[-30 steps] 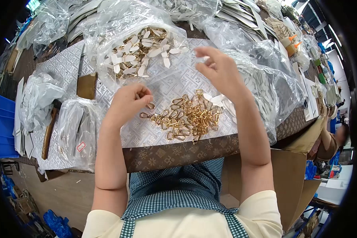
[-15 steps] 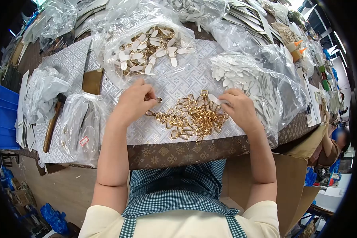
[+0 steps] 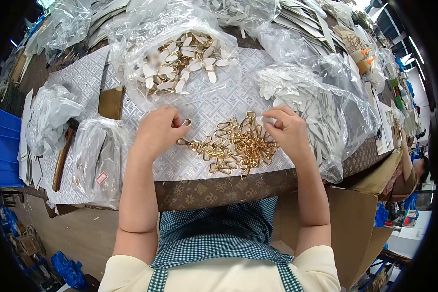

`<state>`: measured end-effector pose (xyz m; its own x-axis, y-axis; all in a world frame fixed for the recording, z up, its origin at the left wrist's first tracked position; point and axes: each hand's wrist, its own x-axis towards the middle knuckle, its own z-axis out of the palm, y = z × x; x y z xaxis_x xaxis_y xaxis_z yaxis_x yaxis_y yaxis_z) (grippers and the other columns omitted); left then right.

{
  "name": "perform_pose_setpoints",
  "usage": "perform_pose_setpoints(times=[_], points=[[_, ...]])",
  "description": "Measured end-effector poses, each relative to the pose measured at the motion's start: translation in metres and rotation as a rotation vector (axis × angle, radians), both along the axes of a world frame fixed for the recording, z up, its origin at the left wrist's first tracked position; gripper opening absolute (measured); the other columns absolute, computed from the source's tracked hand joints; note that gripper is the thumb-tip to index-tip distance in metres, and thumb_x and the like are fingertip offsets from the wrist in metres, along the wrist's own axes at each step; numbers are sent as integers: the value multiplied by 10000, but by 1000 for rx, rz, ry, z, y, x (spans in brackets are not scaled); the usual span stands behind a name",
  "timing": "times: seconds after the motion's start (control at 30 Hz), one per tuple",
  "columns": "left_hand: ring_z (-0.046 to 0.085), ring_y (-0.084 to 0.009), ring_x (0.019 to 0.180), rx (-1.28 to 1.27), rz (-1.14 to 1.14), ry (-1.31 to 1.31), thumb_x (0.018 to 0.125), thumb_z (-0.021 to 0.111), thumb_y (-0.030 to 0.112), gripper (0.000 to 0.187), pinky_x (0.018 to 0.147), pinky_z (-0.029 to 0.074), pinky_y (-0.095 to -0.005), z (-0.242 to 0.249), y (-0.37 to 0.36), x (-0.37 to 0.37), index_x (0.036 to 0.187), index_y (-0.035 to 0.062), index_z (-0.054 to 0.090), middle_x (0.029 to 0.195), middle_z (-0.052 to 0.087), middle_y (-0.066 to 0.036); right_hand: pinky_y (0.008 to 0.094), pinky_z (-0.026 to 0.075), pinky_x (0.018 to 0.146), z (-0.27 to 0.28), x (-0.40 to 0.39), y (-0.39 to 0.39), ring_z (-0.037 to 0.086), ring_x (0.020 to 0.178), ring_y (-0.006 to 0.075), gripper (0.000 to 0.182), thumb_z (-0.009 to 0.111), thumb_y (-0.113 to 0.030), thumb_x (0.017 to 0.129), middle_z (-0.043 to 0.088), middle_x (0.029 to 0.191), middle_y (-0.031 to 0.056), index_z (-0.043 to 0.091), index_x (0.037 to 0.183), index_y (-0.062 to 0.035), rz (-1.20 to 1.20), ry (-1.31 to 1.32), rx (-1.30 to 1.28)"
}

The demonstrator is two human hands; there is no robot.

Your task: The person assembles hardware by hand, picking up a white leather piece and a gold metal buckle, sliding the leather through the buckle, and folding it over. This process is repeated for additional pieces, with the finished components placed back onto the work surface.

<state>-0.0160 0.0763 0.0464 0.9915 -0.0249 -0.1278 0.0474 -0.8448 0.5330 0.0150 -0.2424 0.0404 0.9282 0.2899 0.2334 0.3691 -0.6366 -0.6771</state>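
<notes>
My left hand [image 3: 158, 130] is closed in a pinch on a gold snap hook [image 3: 186, 122], whose loop sticks out past the fingertips. My right hand [image 3: 289, 131] is also pinched, with a pale tab [image 3: 267, 119] partly showing between the fingers. Between both hands lies a heap of gold snap hooks [image 3: 238, 146] on the patterned sheet. One hook lies at the heap's left edge, just below my left fingertips. Beyond the hands, an open plastic bag [image 3: 131, 85] holds white tabs fitted with gold hardware [image 3: 185, 63].
Loose white tabs [image 3: 297, 90] spill from a plastic bag at right. A hammer [image 3: 63, 155], a filled clear bag [image 3: 100, 160] and a blue bin [image 3: 7, 146] are at left. A cardboard box [image 3: 355, 219] stands below the table's right edge. Another person [image 3: 404, 177] is at far right.
My left hand has shifted slightly left and down with the snap hook. My right hand has moved a little left, and less of the tab shows.
</notes>
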Motion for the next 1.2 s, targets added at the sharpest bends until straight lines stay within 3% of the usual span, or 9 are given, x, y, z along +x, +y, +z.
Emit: perform_pose_setpoints(times=[0.13, 0.23, 0.33, 0.43, 0.53, 0.63, 0.83, 0.93, 1.2], points=[[624, -142, 723, -263, 57, 1, 807, 735, 109, 169, 655, 498, -312, -7, -4, 5, 837, -3, 612, 837, 642, -82, 224, 471, 577, 3, -2, 5, 542, 589, 57, 245, 751, 3, 769, 679, 1007, 35, 729, 1008, -43, -34, -37, 89], [612, -98, 720, -683, 126, 64, 845, 695, 43, 124, 653, 502, -286, -5, -15, 6, 909, -16, 607, 831, 633, -53, 227, 472, 573, 10, -2, 10, 554, 605, 59, 240, 763, -4, 767, 687, 958, 25, 731, 1000, -52, -42, -55, 55], [620, -107, 748, -542, 2, -140, 853, 678, 7, 170, 681, 510, -281, -17, -20, 9, 1008, -15, 610, 852, 651, -47, 229, 481, 576, 7, -1, 16, 577, 627, 73, 250, 770, -12, 760, 689, 888, 18, 732, 1001, -68, -38, -72, 54], [624, -111, 766, -490, -32, -298, 856, 677, -2, 198, 684, 508, -267, -16, -29, 7, 1047, -6, 623, 882, 665, -48, 258, 514, 591, 6, -2, 23, 629, 634, 120, 198, 773, -135, 776, 698, 840, 6, 735, 969, -110, -13, -120, -14], [629, -103, 777, -553, 44, -227, 859, 673, -11, 201, 673, 507, -246, -14, -31, 6, 1056, 0, 636, 928, 673, -42, 278, 519, 604, -5, 0, 29, 644, 646, 153, 200, 778, -165, 777, 693, 827, 17, 731, 963, -106, 27, -192, -18], [633, -89, 797, -705, 98, -136, 866, 677, -2, 196, 660, 505, -226, -13, -31, 6, 1059, 6, 644, 918, 674, -25, 250, 512, 577, -5, 2, 32, 631, 654, 119, 265, 780, -55, 763, 694, 846, 41, 724, 1021, -62, 86, -249, -73], [659, -96, 793, -652, 15, -311, 893, 664, 2, 190, 656, 516, -222, -17, -32, 8, 1083, 8, 651, 882, 678, -28, 267, 514, 591, -1, 3, 42, 629, 652, 150, 247, 751, -53, 798, 684, 841, 64, 718, 1042, -38, 117, -232, -20], [674, -101, 796, -773, 144, -207, 907, 652, 5, 160, 665, 519, -223, -13, -36, 7, 1067, 2, 657, 930, 681, -35, 352, 517, 646, 0, 2, 48, 662, 730, 260, 165, 691, -126, 858, 670, 852, 81, 701, 1005, -53, 106, -243, -34], [696, -128, 886, -964, 94, -112, 925, 619, 9, 163, 704, 539, -231, -12, -44, 4, 1079, -9, 669, 1009, 651, -39, 408, 511, 650, 1, -12, 88, 655, 739, 356, 129, 586, -103, 931, 666, 898, 166, 622, 1038, -41, 133, -52, 180]])
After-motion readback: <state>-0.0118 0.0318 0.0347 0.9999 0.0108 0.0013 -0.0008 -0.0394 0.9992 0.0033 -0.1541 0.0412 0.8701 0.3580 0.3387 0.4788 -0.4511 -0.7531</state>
